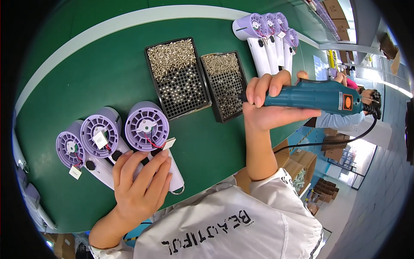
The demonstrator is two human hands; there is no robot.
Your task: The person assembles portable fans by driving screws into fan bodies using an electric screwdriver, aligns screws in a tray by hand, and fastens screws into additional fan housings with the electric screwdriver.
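Observation:
My left hand (140, 185) lies across the white handle of the right-hand handheld fan (147, 127), fingers stretched and a little apart. Its fingertips touch the handle just below the round purple head, beside a small white tag (169, 143) on red wires. Next to it lie a second fan (100, 133) and a third fan (70, 146), both with wires and tags showing. In my raised right hand (269, 101) is a teal electric screwdriver (302, 96), its bit pointing left over a black screw tray (224, 93). My left thumb is hidden.
A larger black tray (183, 91) of loose and upright screws stands left of the smaller one. Several purple-and-white fans (258, 41) rest at the back right of the green table (86, 73). A black cord (336, 141) hangs from the screwdriver. Another person (345, 121) works at the right.

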